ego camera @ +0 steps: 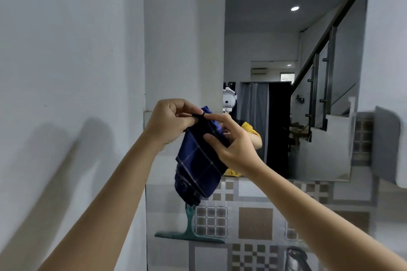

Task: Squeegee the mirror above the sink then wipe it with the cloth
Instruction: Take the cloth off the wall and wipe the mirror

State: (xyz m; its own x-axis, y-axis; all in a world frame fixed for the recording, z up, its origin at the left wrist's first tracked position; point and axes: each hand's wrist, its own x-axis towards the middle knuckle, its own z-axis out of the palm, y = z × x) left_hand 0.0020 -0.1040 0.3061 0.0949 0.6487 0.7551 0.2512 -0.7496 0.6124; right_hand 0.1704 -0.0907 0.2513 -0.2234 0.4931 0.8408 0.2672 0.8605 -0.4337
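A dark blue checked cloth (pixel 198 163) hangs folded in front of the mirror's lower left corner. My left hand (pixel 171 121) pinches its top edge. My right hand (pixel 231 143) touches the same top edge with fingertip and thumb, the other fingers spread. The mirror (pixel 308 50) is a tall rectangle on the white wall, reflecting a staircase, a curtain and a yellow sleeve. A teal squeegee (pixel 190 229) stands below the cloth against the tiled wall, blade down, its handle top hidden behind the cloth.
Patterned brown and grey tiles (pixel 255 222) cover the wall under the mirror. A white wall corner (pixel 144 50) runs down just left of the mirror. A chrome tap (pixel 296 258) shows at the bottom edge. A blurred grey object (pixel 389 147) juts in at right.
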